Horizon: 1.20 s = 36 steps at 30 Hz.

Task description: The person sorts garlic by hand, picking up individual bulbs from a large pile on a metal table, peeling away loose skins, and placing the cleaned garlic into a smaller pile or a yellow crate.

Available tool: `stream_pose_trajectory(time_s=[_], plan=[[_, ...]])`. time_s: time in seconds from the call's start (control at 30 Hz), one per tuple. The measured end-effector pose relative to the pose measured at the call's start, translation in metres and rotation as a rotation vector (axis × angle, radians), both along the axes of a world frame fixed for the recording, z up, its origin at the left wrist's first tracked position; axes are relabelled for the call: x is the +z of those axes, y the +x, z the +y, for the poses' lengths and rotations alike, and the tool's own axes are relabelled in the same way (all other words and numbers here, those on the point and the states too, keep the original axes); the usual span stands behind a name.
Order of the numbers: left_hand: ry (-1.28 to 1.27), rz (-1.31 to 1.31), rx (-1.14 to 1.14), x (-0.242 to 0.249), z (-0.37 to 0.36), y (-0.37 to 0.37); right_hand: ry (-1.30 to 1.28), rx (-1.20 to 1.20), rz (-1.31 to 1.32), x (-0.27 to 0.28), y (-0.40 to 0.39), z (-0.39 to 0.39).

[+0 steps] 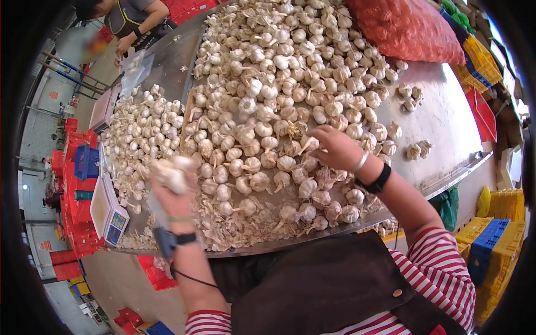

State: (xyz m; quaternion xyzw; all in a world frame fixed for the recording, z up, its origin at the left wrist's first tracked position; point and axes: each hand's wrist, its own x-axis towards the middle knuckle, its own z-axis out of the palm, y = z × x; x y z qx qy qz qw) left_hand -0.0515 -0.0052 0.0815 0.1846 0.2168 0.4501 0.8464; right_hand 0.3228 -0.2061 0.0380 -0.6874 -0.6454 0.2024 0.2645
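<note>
Many garlic bulbs lie heaped on a metal table. My left hand, somewhat blurred, is closed round several garlic bulbs near the wooden divider, above the gap between the large heap and a smaller pile at the left. Over the right part of the large heap is my right hand, its fingers bent down at the bulbs; a bulb shows by the fingertips, and whether they grip it is unclear. Loose skins cover the near table edge.
Two scales stand along the left side. A red mesh sack lies at the back right. Another person works at the back left. Yellow crates stand at the right, red crates at the left.
</note>
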Motion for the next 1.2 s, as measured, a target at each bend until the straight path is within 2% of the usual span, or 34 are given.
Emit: stream_pose_trajectory(time_s=[0.03,0.1,0.17,0.2,0.23,0.3,0.33,0.37,0.4,0.47,0.5,0.53,0.57,0.63,0.67,0.73,0.8,0.87,0.93,0.97,1.0,1.03,1.07,1.1,1.13,1.2], plan=[[0.060,0.141,0.227,0.008,0.033,-0.016,-0.053,-0.019,-0.059,-0.003,0.007,0.017],[-0.065,0.625,0.523,0.040,0.067,-0.031,-0.098,-0.034,-0.119,-0.005,0.008,0.048],[0.042,0.678,0.526,0.022,0.078,-0.049,-0.382,-0.036,-0.278,-0.010,0.003,0.077],[0.141,0.736,0.521,0.025,0.072,-0.046,-0.374,-0.036,-0.278,-0.017,0.001,0.085],[0.283,0.792,0.413,0.013,0.054,-0.037,-0.389,-0.024,-0.297,-0.025,-0.004,0.091],[0.689,1.090,0.135,-0.015,0.014,0.002,-0.450,-0.051,-0.266,-0.025,-0.014,0.101],[0.653,1.144,0.039,-0.032,-0.015,0.025,-0.449,-0.053,-0.266,-0.031,-0.013,0.106],[0.832,1.345,-0.132,-0.052,-0.036,0.040,-0.450,-0.037,-0.280,-0.044,-0.012,0.111],[0.990,1.364,-0.214,-0.056,-0.067,0.060,-0.450,-0.021,-0.295,-0.050,-0.010,0.115],[1.420,1.573,-0.271,-0.065,-0.103,0.085,-0.466,0.009,-0.280,-0.019,-0.006,0.105],[1.422,1.571,-0.270,-0.066,-0.115,0.093,-0.439,-0.033,-0.177,0.000,-0.004,0.097],[1.457,1.691,-0.287,-0.066,-0.123,0.100,-0.410,-0.076,-0.075,0.008,0.000,0.093],[1.487,1.813,-0.303,-0.066,-0.127,0.103,-0.416,-0.099,0.158,-0.009,0.015,0.093],[1.451,1.855,-0.340,-0.072,-0.127,0.102,-0.307,-0.198,1.035,0.000,0.033,0.070],[1.414,1.897,-0.379,-0.075,-0.126,0.102,-0.256,-0.096,1.318,0.005,0.044,0.060],[1.399,1.918,-0.413,-0.079,-0.120,0.102,-0.029,-0.073,1.760,0.021,0.051,0.044],[1.383,1.939,-0.447,-0.077,-0.115,0.104,-0.007,-0.172,1.974,0.018,0.068,0.053],[1.384,1.916,-0.493,-0.066,-0.112,0.109,0.000,-0.119,1.913,0.003,0.088,0.079],[1.373,1.843,-0.499,-0.042,-0.089,0.120,-0.173,-0.314,0.569,0.011,0.081,0.114],[1.361,1.770,-0.499,-0.033,-0.072,0.128,-0.158,-0.278,0.213,0.008,0.077,0.125],[1.445,1.694,-0.209,-0.029,-0.057,0.139,-0.135,-0.242,-0.142,0.002,0.073,0.136],[1.428,1.763,-0.219,-0.017,-0.038,0.151,-0.215,-0.175,-0.330,-0.001,0.068,0.148],[1.458,1.693,-0.116,-0.017,-0.017,0.162,-0.346,-0.150,-0.416,-0.003,0.062,0.158],[1.488,1.618,-0.015,-0.017,0.003,0.174,-0.367,-0.105,-0.485,-0.011,0.059,0.164],[1.479,1.651,-0.064,-0.016,0.022,0.187,-0.390,-0.064,-0.553,-0.021,0.056,0.168],[1.531,1.517,0.027,-0.026,0.053,0.216,-0.348,-0.135,-0.543,-0.023,0.048,0.168]])
